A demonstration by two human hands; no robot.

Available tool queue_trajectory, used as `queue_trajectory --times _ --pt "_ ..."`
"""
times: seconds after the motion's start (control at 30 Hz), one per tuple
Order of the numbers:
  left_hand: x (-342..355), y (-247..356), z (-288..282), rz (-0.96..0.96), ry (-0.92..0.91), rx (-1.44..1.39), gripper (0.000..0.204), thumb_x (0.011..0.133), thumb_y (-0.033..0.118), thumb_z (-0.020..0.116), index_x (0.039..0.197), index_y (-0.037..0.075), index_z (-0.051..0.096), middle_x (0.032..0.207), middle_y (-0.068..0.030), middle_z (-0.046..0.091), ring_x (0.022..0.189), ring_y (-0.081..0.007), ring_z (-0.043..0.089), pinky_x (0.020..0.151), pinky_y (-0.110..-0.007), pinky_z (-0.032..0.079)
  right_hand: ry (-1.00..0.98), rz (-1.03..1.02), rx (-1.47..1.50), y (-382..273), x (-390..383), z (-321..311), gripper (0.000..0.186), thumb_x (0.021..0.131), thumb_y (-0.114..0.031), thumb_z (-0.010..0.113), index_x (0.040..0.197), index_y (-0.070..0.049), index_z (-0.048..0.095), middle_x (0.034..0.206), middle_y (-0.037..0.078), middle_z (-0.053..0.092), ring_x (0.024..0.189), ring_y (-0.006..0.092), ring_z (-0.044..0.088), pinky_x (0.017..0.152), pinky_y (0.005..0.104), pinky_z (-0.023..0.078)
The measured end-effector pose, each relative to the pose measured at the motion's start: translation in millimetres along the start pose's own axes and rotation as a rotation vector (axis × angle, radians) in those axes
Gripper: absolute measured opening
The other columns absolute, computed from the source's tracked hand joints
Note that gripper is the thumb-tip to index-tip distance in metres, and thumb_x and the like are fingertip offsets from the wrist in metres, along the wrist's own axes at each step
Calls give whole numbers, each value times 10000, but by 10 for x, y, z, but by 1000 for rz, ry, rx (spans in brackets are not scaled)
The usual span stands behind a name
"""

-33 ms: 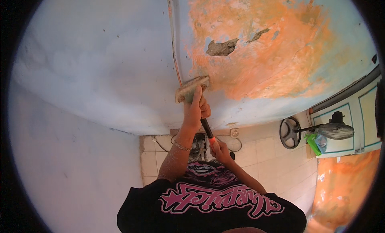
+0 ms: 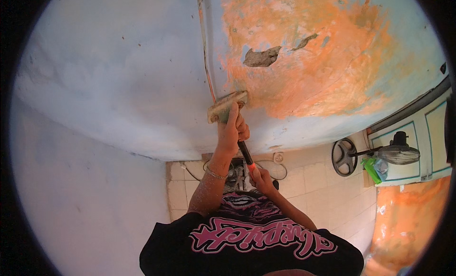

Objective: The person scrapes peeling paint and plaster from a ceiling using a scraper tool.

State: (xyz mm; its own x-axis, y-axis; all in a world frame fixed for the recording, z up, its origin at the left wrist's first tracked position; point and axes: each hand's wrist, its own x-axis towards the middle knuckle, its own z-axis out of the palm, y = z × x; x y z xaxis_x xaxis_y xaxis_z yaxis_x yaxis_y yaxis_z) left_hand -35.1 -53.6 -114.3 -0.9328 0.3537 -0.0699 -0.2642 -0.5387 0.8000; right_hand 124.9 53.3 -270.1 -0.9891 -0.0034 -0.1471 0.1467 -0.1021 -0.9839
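Observation:
My left hand (image 2: 231,129) is closed round the upper shaft of a long-handled tool with a dusty, flat rectangular head (image 2: 223,105). The head rests against the pale blue wall (image 2: 118,62), beside a thin vertical cable or pipe (image 2: 206,67) and at the edge of a rough orange patch (image 2: 308,81). Two chipped spots (image 2: 261,56) show bare grey material in that patch. Lower down, my right hand (image 2: 261,180) grips the black handle (image 2: 245,150) at its orange section.
A side wall (image 2: 85,181) stands at the left. Below are a tiled floor (image 2: 308,181), a dark object with cords (image 2: 235,172), a standing fan (image 2: 398,152), green and pale plastic bags (image 2: 373,170), a panelled door (image 2: 432,129) and an orange-stained surface (image 2: 403,214) at the right.

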Motion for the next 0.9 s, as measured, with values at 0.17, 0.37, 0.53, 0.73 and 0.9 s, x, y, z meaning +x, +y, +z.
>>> queue_trajectory --times 0.17,0.37,0.53,0.73,0.9 --pt "70 248 76 97 -96 -107 528 923 496 465 543 185 271 438 64 184 341 -85 171 369 -262 173 -10 -117 -113 -408 178 -83 484 961 -457 382 653 -85 404 559 -39 351 463 51 323 418 227 246" --pt "54 22 -4 9 -1 -34 535 913 500 487 540 186 266 440 68 180 337 -80 148 360 -262 151 -33 26 65 -185 14 -3 483 962 -453 381 650 -85 402 564 -38 342 462 60 325 416 227 246" --pt "-23 7 69 1 82 -20 545 902 499 511 537 186 256 442 64 173 341 -81 148 359 -259 155 -27 77 -17 -168 -49 -51 545 936 -509 395 645 -57 483 576 -15 446 528 81 405 474 268 332" --pt "-23 3 89 -14 88 -90 532 931 403 510 531 175 244 454 59 177 355 -73 169 364 -257 160 11 53 -18 -291 -82 1 510 964 -445 360 647 -55 446 531 -23 390 459 71 359 423 240 279" --pt "-56 13 77 -10 73 -71 558 907 528 475 535 182 245 452 59 177 358 -78 145 377 -258 151 1 4 -39 -342 -93 -40 506 964 -441 367 650 -55 458 540 -25 404 475 71 374 446 242 293"
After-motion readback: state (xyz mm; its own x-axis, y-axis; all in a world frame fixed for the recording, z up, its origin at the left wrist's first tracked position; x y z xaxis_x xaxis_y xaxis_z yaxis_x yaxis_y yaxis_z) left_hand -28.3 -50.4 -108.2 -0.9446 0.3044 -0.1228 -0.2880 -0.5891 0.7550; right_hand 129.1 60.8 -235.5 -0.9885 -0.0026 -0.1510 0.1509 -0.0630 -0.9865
